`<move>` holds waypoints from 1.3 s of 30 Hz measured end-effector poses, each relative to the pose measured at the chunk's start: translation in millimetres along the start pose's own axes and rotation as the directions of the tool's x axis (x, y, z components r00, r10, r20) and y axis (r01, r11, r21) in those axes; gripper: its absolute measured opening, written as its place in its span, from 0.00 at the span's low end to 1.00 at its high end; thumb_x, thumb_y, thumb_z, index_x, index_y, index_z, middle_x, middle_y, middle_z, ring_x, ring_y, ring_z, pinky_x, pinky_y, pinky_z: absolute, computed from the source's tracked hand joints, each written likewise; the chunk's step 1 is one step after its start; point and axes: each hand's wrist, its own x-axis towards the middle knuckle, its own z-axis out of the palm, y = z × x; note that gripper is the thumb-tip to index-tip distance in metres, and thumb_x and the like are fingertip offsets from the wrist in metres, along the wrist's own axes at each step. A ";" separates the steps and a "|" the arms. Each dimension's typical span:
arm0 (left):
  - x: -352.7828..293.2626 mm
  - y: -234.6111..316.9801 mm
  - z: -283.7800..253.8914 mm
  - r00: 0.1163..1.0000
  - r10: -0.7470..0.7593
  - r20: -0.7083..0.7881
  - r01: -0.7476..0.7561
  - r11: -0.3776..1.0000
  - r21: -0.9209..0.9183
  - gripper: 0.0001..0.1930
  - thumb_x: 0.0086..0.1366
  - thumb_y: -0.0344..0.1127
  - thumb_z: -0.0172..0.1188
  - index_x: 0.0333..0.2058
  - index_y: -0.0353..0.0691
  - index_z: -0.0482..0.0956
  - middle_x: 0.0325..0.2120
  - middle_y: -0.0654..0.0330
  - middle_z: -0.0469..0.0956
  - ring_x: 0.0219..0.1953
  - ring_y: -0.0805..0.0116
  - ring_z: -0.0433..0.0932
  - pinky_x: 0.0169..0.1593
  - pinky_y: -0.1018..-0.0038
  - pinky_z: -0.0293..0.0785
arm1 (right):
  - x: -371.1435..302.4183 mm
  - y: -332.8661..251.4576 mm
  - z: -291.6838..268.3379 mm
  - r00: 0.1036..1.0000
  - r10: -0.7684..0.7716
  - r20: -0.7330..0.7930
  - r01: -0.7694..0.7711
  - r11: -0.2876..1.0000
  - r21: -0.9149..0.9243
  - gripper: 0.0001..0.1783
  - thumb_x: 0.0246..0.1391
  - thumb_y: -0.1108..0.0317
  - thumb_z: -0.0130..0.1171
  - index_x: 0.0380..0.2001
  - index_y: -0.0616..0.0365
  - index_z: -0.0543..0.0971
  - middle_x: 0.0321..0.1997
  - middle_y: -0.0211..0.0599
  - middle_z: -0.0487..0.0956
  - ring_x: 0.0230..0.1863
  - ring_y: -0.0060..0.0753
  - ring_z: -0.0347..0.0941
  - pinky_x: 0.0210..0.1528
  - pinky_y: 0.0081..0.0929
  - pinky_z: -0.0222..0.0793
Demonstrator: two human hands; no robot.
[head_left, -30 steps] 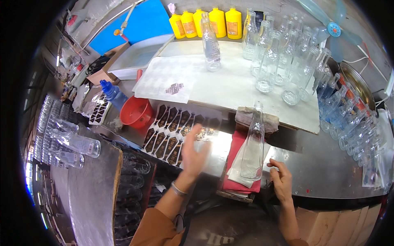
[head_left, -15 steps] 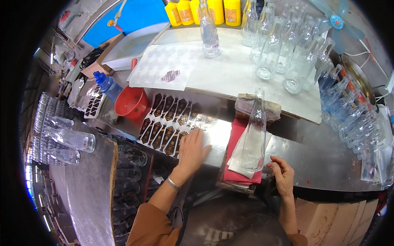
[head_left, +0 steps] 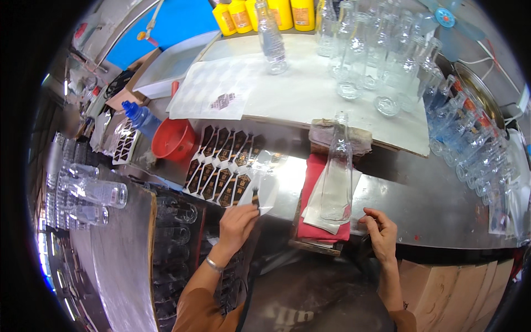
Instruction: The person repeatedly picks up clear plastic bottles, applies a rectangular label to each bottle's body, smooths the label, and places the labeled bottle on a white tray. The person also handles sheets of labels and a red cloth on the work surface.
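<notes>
A backing sheet of dark, pointed labels with gold print (head_left: 224, 166) lies on the metal worktop. My left hand (head_left: 237, 228) is closed at its lower right corner, fingertips pinching a small dark label (head_left: 255, 198) beside bare, see-through backing. Right of the sheet, a clear glass bottle (head_left: 338, 182) lies on white cloths (head_left: 312, 213) over a red cloth (head_left: 315, 171), its neck on a rolled, worn towel (head_left: 357, 139). My right hand (head_left: 381, 232) is beside the bottle's base, apart from it, with fingers curled toward the thumb; whatever they hold is hidden.
Several clear bottles (head_left: 354, 66) stand on the white board (head_left: 301, 88) behind, with one bottle (head_left: 271, 44) apart from them. A red cup (head_left: 174, 139) and a blue squeeze bottle (head_left: 141, 119) are left of the sheet. More bottles lie stacked at both sides; cartons (head_left: 437, 288) stand low right.
My left hand has drawn back from the sheet toward me and slightly left, and a dark label now shows at its fingertips. My right hand stays beside the bottle's base. The view has shifted slightly.
</notes>
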 end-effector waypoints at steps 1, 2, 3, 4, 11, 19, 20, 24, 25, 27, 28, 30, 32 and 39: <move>-0.1 6.7 -4.9 0.999 0.000 0.041 0.001 0.999 -0.037 0.10 0.56 0.24 0.68 0.38 0.38 0.84 0.39 0.56 0.85 0.42 0.59 0.84 0.48 0.66 0.76 | -1.5 2.3 -2.4 1.000 -0.002 -0.014 0.003 1.000 0.013 0.14 0.64 0.71 0.58 0.49 0.68 0.81 0.35 0.40 0.86 0.36 0.22 0.81 0.42 0.20 0.75; -0.6 13.1 -9.6 0.997 0.001 0.075 0.004 0.998 -0.070 0.09 0.58 0.24 0.68 0.39 0.37 0.85 0.37 0.57 0.86 0.39 0.63 0.84 0.45 0.70 0.76 | -0.9 3.4 -3.5 1.000 0.009 -0.015 -0.009 1.000 0.023 0.14 0.64 0.71 0.58 0.49 0.67 0.81 0.35 0.40 0.86 0.36 0.22 0.81 0.41 0.20 0.75; 0.9 27.6 -12.8 0.957 -0.247 0.154 0.281 0.922 -0.266 0.08 0.61 0.26 0.66 0.40 0.37 0.85 0.36 0.58 0.86 0.38 0.69 0.84 0.42 0.73 0.76 | -1.1 5.5 -4.7 1.000 0.024 -0.017 -0.023 0.999 0.033 0.14 0.64 0.71 0.58 0.49 0.67 0.81 0.35 0.41 0.86 0.35 0.23 0.81 0.41 0.20 0.75; 5.3 37.8 -12.4 0.846 -0.452 0.284 0.534 0.736 -0.417 0.07 0.65 0.27 0.64 0.41 0.36 0.85 0.36 0.59 0.86 0.37 0.74 0.84 0.40 0.76 0.75 | -0.9 7.4 -5.4 0.999 0.039 -0.020 -0.038 0.998 0.044 0.14 0.64 0.72 0.58 0.49 0.67 0.81 0.35 0.41 0.87 0.35 0.23 0.81 0.41 0.20 0.75; 133.4 75.0 6.7 0.918 -0.389 0.080 0.298 0.540 -0.787 0.09 0.70 0.29 0.60 0.43 0.31 0.83 0.49 0.54 0.83 0.48 0.69 0.82 0.51 0.73 0.77 | 5.3 -16.8 1.9 0.999 -0.023 -0.026 0.023 1.000 -0.006 0.14 0.60 0.71 0.60 0.48 0.66 0.82 0.31 0.39 0.86 0.30 0.19 0.78 0.34 0.19 0.73; 146.9 130.7 27.2 0.959 0.260 -0.111 -0.275 0.948 -0.158 0.13 0.57 0.25 0.69 0.42 0.37 0.84 0.51 0.49 0.82 0.54 0.54 0.81 0.55 0.65 0.77 | 5.2 -42.9 26.9 0.937 -0.299 0.180 0.342 0.885 -0.316 0.36 0.50 0.61 0.73 0.61 0.62 0.72 0.45 0.49 0.77 0.40 0.52 0.78 0.41 0.40 0.75; 141.4 128.9 31.3 0.959 0.267 -0.096 -0.279 0.950 -0.143 0.13 0.56 0.26 0.69 0.41 0.38 0.84 0.51 0.49 0.82 0.55 0.54 0.81 0.56 0.65 0.77 | 6.4 -42.6 27.9 0.938 -0.293 0.184 0.340 0.882 -0.325 0.37 0.50 0.61 0.73 0.61 0.62 0.72 0.45 0.50 0.77 0.42 0.56 0.78 0.43 0.42 0.75; 132.1 132.7 33.6 0.960 0.274 -0.050 -0.278 0.953 -0.123 0.11 0.55 0.28 0.71 0.39 0.38 0.84 0.56 0.46 0.78 0.60 0.48 0.76 0.59 0.61 0.75 | 8.5 -42.1 27.8 0.936 -0.293 0.193 0.343 0.881 -0.325 0.36 0.51 0.61 0.72 0.60 0.63 0.72 0.45 0.50 0.77 0.42 0.56 0.78 0.42 0.42 0.75; 130.2 133.8 30.4 0.959 0.283 -0.029 -0.284 0.943 -0.175 0.10 0.55 0.28 0.71 0.37 0.37 0.84 0.57 0.45 0.77 0.61 0.47 0.75 0.60 0.60 0.74 | 9.3 -41.8 27.0 0.937 -0.285 0.202 0.338 0.882 -0.328 0.35 0.51 0.61 0.72 0.60 0.63 0.72 0.44 0.50 0.77 0.41 0.54 0.79 0.42 0.40 0.75; 127.7 132.7 21.4 0.952 0.306 0.009 -0.291 0.915 -0.279 0.08 0.56 0.28 0.71 0.35 0.37 0.84 0.58 0.44 0.76 0.63 0.45 0.73 0.62 0.59 0.72 | 13.1 -42.6 20.6 0.939 -0.238 0.246 0.306 0.908 -0.286 0.33 0.52 0.62 0.71 0.59 0.64 0.73 0.44 0.48 0.78 0.38 0.47 0.79 0.41 0.37 0.76; 130.0 128.8 20.1 0.958 0.286 -0.009 -0.272 0.899 -0.342 0.07 0.56 0.28 0.70 0.34 0.36 0.84 0.59 0.44 0.75 0.64 0.45 0.72 0.63 0.58 0.71 | 18.0 -44.4 13.0 0.937 -0.201 0.285 0.273 0.932 -0.240 0.32 0.53 0.63 0.70 0.59 0.64 0.73 0.44 0.47 0.78 0.37 0.43 0.79 0.40 0.35 0.76; 138.9 121.2 18.5 0.970 0.239 -0.042 -0.231 0.853 -0.468 0.06 0.57 0.29 0.70 0.32 0.35 0.83 0.59 0.44 0.75 0.65 0.45 0.71 0.64 0.58 0.69 | 29.4 -48.2 8.4 0.942 -0.122 0.312 0.161 0.982 -0.102 0.30 0.56 0.67 0.68 0.60 0.64 0.73 0.46 0.43 0.79 0.32 0.31 0.76 0.36 0.29 0.73; 155.1 119.7 22.8 0.989 0.144 0.013 -0.122 0.877 -0.464 0.14 0.61 0.29 0.67 0.46 0.36 0.83 0.65 0.44 0.68 0.65 0.46 0.70 0.64 0.59 0.69 | 45.5 -51.3 9.8 0.953 -0.036 0.300 0.009 0.996 0.089 0.28 0.59 0.72 0.64 0.62 0.65 0.72 0.50 0.37 0.79 0.26 0.15 0.68 0.30 0.20 0.67; 155.8 106.4 49.9 0.995 0.047 0.093 0.002 0.882 -0.471 0.28 0.62 0.29 0.66 0.62 0.39 0.74 0.69 0.46 0.61 0.66 0.47 0.68 0.65 0.61 0.68 | 65.4 -71.5 29.3 0.963 -0.164 0.212 0.181 0.981 -0.066 0.31 0.59 0.68 0.63 0.63 0.68 0.68 0.52 0.40 0.81 0.22 0.09 0.67 0.27 0.16 0.65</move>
